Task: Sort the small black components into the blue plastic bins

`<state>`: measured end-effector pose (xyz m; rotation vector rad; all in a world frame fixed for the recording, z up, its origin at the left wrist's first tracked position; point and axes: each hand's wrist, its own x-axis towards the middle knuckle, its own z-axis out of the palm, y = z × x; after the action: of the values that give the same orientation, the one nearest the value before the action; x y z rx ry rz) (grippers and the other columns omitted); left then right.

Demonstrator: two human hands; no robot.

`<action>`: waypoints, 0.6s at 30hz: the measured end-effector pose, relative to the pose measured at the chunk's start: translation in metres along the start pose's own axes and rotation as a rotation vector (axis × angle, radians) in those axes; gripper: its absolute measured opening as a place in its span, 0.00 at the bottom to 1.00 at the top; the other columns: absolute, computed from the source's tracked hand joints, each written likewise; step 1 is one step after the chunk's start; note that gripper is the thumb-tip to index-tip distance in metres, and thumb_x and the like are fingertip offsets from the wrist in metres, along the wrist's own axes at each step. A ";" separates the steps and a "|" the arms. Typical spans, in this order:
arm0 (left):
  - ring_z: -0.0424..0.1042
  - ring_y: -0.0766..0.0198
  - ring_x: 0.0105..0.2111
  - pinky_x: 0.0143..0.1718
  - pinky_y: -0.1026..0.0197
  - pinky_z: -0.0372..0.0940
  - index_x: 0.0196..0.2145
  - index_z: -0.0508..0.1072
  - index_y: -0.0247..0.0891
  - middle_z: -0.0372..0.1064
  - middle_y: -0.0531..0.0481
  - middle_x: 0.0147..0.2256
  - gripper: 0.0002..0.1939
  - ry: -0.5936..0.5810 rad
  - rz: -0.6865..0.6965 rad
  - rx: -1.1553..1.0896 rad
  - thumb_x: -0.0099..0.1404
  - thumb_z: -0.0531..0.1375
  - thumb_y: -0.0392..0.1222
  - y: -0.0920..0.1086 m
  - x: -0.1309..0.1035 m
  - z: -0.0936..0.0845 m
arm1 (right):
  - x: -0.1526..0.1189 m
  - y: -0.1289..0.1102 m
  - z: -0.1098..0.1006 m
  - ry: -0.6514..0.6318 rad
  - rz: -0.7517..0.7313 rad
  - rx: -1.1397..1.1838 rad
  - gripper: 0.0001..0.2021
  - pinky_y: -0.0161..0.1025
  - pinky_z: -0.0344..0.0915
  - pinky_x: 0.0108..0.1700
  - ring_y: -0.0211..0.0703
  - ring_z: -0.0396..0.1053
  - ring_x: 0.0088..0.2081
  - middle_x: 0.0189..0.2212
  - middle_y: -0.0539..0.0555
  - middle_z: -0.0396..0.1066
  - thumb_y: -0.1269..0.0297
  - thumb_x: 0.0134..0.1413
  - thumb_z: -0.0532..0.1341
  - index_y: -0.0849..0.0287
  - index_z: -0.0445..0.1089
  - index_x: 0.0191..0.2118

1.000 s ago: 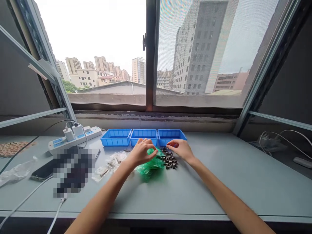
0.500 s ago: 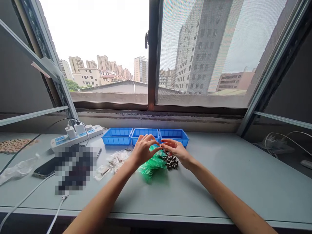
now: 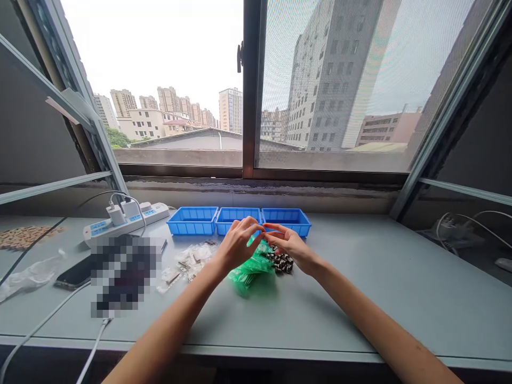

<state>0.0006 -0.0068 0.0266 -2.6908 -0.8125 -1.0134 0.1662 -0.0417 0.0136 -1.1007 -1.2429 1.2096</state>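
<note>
Well, my left hand (image 3: 239,242) and right hand (image 3: 295,248) are curling, grips unclear; dark pieces (image 3: 284,264) are lying near the right's seven o'clock.

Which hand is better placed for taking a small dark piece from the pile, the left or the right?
Probably the right hand: it is just beside the dark pieces, while the left hand is nearer the green plastic. What their fingers hold, I cannot tell.
</note>
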 end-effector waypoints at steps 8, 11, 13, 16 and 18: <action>0.67 0.61 0.36 0.39 0.58 0.59 0.38 0.70 0.40 0.67 0.49 0.40 0.10 0.021 -0.059 0.084 0.63 0.56 0.47 -0.003 -0.001 -0.001 | 0.004 -0.002 -0.002 0.136 -0.015 0.042 0.18 0.30 0.57 0.22 0.34 0.61 0.26 0.34 0.52 0.72 0.53 0.36 0.66 0.54 0.75 0.36; 0.67 0.63 0.34 0.40 0.58 0.59 0.30 0.72 0.40 0.67 0.49 0.40 0.07 0.008 -0.087 0.115 0.62 0.58 0.44 -0.007 -0.001 -0.001 | 0.008 0.000 -0.009 0.227 -0.038 0.056 0.18 0.30 0.57 0.21 0.32 0.59 0.24 0.31 0.52 0.71 0.49 0.35 0.65 0.56 0.75 0.32; 0.67 0.63 0.34 0.40 0.57 0.59 0.28 0.74 0.40 0.67 0.49 0.40 0.07 -0.003 -0.091 0.123 0.62 0.58 0.42 -0.009 -0.002 0.000 | 0.012 0.001 -0.016 0.305 -0.057 0.045 0.19 0.31 0.58 0.20 0.32 0.59 0.23 0.30 0.52 0.71 0.47 0.34 0.65 0.57 0.75 0.30; 0.66 0.64 0.32 0.39 0.58 0.60 0.29 0.75 0.40 0.68 0.49 0.39 0.07 0.002 -0.085 0.137 0.62 0.58 0.39 -0.010 -0.003 0.002 | 0.015 0.003 -0.025 0.401 -0.085 0.014 0.21 0.31 0.59 0.20 0.33 0.60 0.23 0.28 0.52 0.70 0.45 0.32 0.66 0.58 0.74 0.29; 0.66 0.65 0.30 0.38 0.58 0.60 0.30 0.75 0.40 0.68 0.49 0.39 0.07 0.018 -0.078 0.152 0.63 0.57 0.37 -0.010 -0.003 0.003 | 0.017 0.005 -0.030 0.448 -0.100 -0.007 0.22 0.31 0.61 0.20 0.33 0.61 0.23 0.27 0.52 0.71 0.45 0.30 0.66 0.59 0.73 0.29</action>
<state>-0.0049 0.0018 0.0218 -2.5376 -0.9567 -0.9490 0.1955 -0.0233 0.0090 -1.2177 -0.9434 0.8237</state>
